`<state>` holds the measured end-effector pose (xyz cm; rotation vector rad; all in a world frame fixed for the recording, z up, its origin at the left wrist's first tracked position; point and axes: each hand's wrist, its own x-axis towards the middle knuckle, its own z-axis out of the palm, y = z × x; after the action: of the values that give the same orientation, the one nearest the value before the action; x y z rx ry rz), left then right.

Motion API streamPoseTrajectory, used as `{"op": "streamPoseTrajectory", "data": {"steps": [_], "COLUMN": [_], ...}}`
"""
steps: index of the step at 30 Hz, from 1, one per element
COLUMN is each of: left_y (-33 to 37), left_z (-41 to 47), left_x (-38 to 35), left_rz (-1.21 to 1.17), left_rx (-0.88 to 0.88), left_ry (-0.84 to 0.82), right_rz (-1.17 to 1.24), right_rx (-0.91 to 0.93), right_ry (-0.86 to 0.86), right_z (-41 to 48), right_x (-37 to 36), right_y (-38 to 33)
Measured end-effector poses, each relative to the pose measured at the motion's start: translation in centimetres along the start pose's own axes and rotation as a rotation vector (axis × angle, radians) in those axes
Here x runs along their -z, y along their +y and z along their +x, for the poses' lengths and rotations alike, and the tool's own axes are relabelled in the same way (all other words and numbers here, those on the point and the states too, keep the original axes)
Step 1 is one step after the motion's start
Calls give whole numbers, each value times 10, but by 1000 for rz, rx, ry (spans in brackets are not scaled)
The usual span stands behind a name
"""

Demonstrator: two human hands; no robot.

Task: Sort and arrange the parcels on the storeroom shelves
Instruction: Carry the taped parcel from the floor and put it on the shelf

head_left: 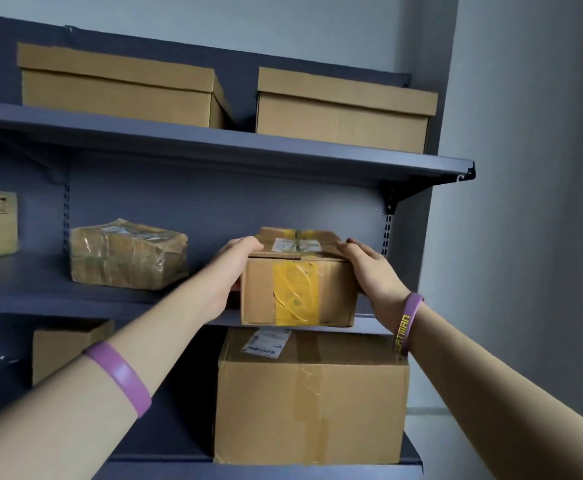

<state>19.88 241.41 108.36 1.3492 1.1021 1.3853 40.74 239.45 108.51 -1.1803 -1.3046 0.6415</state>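
Obs: left fingers (248,243) hooked over the top left edge of the taped parcel (262,292), right fingers (350,249) bent over the top right edge. The left hand (234,271) and right hand (373,275) clamp it between the palms, one on each side.

Position: front edge of the middle shelf (75,303), right end. Resting or just lifted, cannot tell.

Judgement: small, stiff cardboard, likely light enough for this side grip. The yellow tape looks wrinkled and slick, so I keep skin on bare card. The lid flaps seem slightly bowed: squeeze the walls, not the top.

Surroundings: big carton (311,400) directly below, wrapped parcel (127,254) well apart to the left
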Motion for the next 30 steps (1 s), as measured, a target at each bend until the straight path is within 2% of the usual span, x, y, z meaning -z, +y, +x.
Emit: {"op": "streamPoseTrajectory", "data": {"steps": [4, 10, 15, 19, 22, 23, 25, 27, 30], "left_y": [-18, -39, -50, -49, -27, -16, 1, 9, 12], "left_z": [27, 60, 83, 90, 96, 97, 98, 98, 95], "left_x": [-11, -27, -42, -37, -10, 4, 32, 58, 98], "left_rz": [48, 268, 285, 305, 372, 389, 376, 368, 374], "left_rx": [-22, -89, -137, -133, -99, -107, -116, -133, -153], "left_ry": [-56, -56, -21, -57, -153, -140, -31, 76, 126], "right_rz": [-47, -131, -185, -246, -529, -640, -665, -608, -584], "right_rx": [-3, 45, 65, 53, 72, 120, 241, 313, 355], "right_ry": [-15, 31, 77, 61, 95, 147, 199, 155, 23], "right_z": [25, 62, 85, 86, 83, 82, 77, 72, 64], "right_x": [-4, -11, -12, -10, -1, -1, -13, -41, -98], "right_y": [21, 53, 67, 64, 41, 29, 1, -20, -36]}}
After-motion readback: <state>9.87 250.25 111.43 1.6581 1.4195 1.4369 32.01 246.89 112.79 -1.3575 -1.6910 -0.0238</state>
